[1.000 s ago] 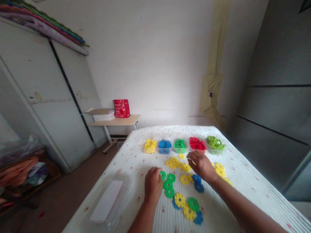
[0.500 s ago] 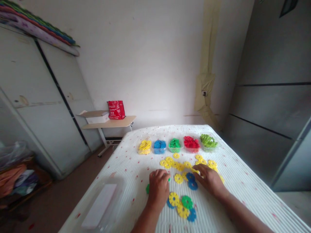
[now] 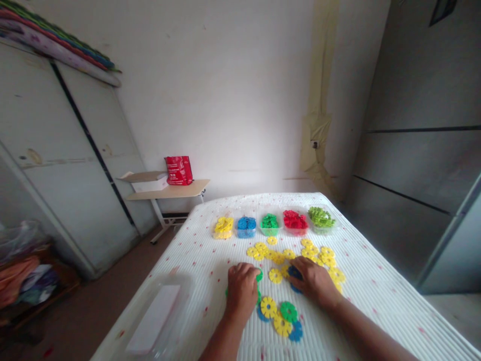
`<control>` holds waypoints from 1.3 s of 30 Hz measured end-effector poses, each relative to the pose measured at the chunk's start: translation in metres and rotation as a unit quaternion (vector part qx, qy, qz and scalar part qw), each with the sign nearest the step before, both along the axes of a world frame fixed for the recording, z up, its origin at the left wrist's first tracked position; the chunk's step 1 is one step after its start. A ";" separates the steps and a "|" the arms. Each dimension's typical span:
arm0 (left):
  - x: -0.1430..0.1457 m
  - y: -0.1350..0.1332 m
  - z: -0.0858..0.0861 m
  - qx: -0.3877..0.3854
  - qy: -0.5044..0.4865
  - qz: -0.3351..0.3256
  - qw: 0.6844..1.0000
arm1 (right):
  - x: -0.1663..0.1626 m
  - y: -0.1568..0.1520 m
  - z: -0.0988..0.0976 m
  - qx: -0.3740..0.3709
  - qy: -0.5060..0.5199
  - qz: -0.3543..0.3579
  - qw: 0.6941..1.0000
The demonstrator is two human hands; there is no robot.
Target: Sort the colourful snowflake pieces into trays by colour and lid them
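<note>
My left hand point(image 3: 241, 290) is closed over green notched plastic discs point(image 3: 259, 275), its curled fingers hiding most of them. To the right, my right hand point(image 3: 314, 282) covers a pair of joined blue notched discs point(image 3: 294, 273), with thumb and fingers around them. Single and overlapping yellow discs point(image 3: 275, 275) lie between and beyond the hands. Nearer to me sits a joined cluster with yellow discs point(image 3: 282, 325), a green disc point(image 3: 288, 311) and blue discs point(image 3: 296, 331).
Clear tubs of yellow point(image 3: 224, 226), blue point(image 3: 246, 226), green point(image 3: 269, 224), red point(image 3: 295, 221) and light green pieces point(image 3: 321, 218) line the far side. A clear plastic container point(image 3: 156, 321) with a white slab lies front left. A side table point(image 3: 176, 190) bears a red bag point(image 3: 179, 170).
My right hand has moved left and toward me, from the yellow discs onto the blue pair. My left hand has shifted slightly left, and more green shows beside its fingers.
</note>
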State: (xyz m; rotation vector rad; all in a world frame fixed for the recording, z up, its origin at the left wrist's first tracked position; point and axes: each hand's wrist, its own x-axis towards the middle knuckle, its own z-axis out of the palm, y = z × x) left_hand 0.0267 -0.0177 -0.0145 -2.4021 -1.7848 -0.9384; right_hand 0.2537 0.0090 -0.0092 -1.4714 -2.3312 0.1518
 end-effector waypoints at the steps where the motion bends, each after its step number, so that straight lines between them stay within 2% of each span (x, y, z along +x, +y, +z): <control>1: 0.000 0.000 0.000 0.000 0.000 0.001 1.000 | 0.000 0.000 0.001 0.000 0.000 0.000 1.000; 12: -0.001 0.001 -0.001 0.002 -0.005 -0.001 1.000 | 0.000 -0.002 0.003 -0.004 0.014 0.011 1.000; 21: -0.003 0.001 -0.001 0.006 -0.010 -0.004 1.000 | 0.018 0.000 0.013 -0.050 0.130 0.001 0.990; 28: -0.003 0.001 0.001 -0.005 -0.007 -0.002 1.000 | 0.014 -0.006 0.010 -0.089 0.033 0.070 0.993; 33: -0.003 0.001 0.000 0.003 -0.006 0.000 1.000 | 0.009 -0.006 0.009 -0.098 -0.007 0.058 0.993; 39: -0.003 0.000 0.001 0.007 -0.003 -0.002 1.000 | 0.008 -0.010 0.015 -0.089 -0.007 0.065 0.994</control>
